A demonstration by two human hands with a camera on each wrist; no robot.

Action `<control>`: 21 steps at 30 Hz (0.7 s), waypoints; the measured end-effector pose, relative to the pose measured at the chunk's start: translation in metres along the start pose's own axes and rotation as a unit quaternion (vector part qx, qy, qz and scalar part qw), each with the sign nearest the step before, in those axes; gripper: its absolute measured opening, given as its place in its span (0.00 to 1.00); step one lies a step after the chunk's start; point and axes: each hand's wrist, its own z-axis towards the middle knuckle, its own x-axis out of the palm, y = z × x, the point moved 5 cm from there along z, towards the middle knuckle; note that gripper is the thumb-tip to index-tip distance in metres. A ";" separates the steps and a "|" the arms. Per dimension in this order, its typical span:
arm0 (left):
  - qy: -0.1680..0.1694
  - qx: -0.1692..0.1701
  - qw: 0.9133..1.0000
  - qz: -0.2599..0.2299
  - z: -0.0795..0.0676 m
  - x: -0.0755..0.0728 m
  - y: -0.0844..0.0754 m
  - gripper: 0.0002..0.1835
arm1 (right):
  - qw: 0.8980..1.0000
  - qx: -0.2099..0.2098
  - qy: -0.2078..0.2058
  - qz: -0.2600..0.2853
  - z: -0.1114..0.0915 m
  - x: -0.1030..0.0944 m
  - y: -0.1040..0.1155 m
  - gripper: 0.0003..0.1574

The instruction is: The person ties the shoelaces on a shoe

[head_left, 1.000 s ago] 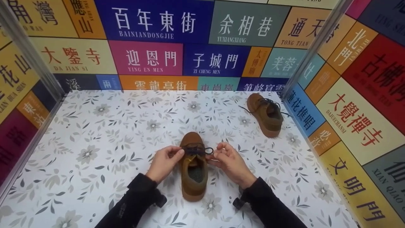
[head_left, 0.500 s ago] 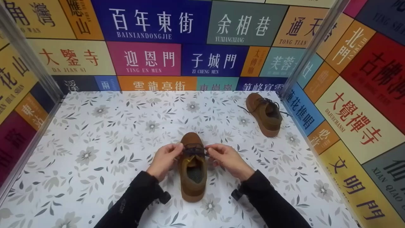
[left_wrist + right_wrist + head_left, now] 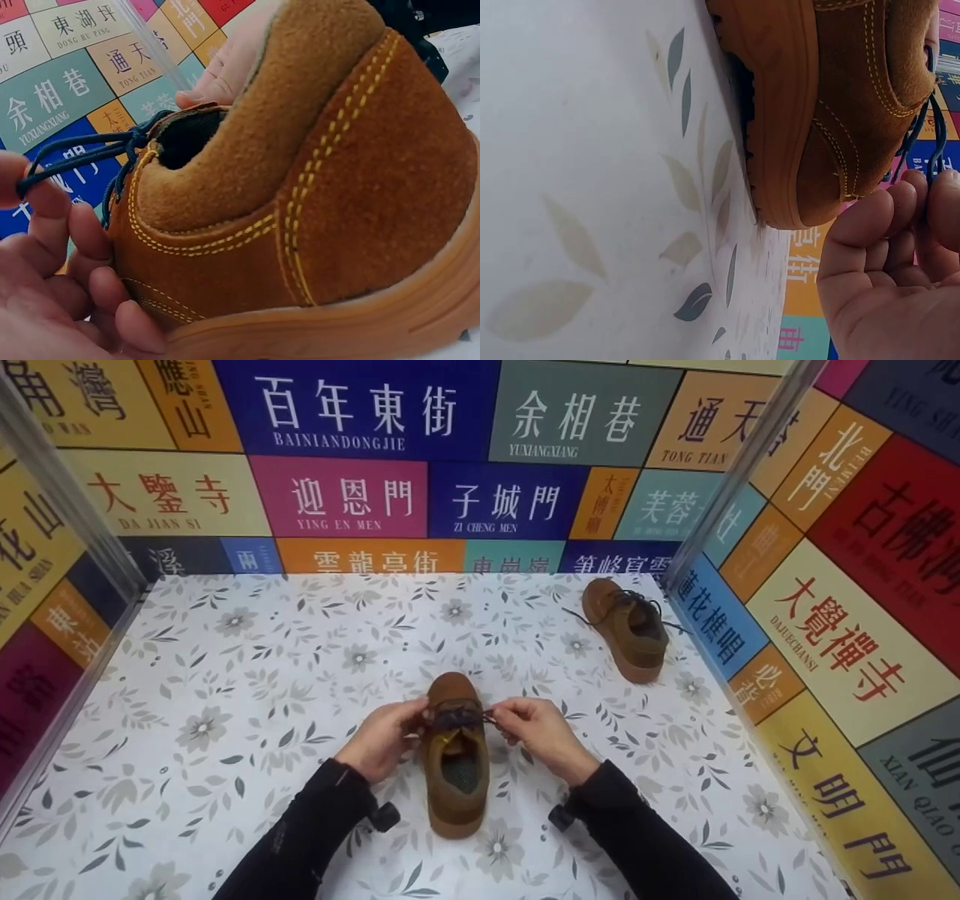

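Note:
A brown suede shoe [image 3: 456,817] with yellow stitching stands on its sole, toe pointing away, between the two hands. Dark blue laces [image 3: 457,717] form a knot over its tongue. On the shoe's left side, the left hand [image 3: 377,741] pinches a loop of lace [image 3: 82,150] between thumb and finger, drawn out from the knot. Its other fingers curl near the shoe's side. Opposite it, the right hand [image 3: 546,737] pinches the lace [image 3: 937,139] on the right side, fingers bent in. Both hands are beside the front half of the shoe.
A matching brown shoe [image 3: 626,631] with loose dark laces lies at the back right, near the side panel. White floral cloth [image 3: 292,660] covers the table. Colourful panels [image 3: 360,502] with printed characters stand at the back and both sides.
The right hand has moved in towards the shoe, and its raised fingers have closed on the lace; the loop beside it no longer shows. The left hand has shifted slightly left.

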 end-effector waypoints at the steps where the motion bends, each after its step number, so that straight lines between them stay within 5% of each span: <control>1: 0.003 0.001 1.000 0.005 0.000 0.000 0.000 0.16 | 1.000 0.001 -0.004 0.002 0.000 0.000 0.000 0.16; 11: 0.000 0.017 1.000 -0.013 -0.004 0.006 -0.007 0.18 | 0.998 -0.008 -0.039 -0.039 0.002 -0.003 -0.003 0.13; 15: 0.001 0.019 0.999 0.036 -0.004 0.007 -0.007 0.18 | 0.995 -0.032 -0.038 -0.087 0.003 -0.004 -0.004 0.12; 21: -0.033 0.032 0.998 0.041 0.000 0.000 0.000 0.16 | 0.970 -0.095 -0.057 -0.218 0.002 -0.007 0.001 0.08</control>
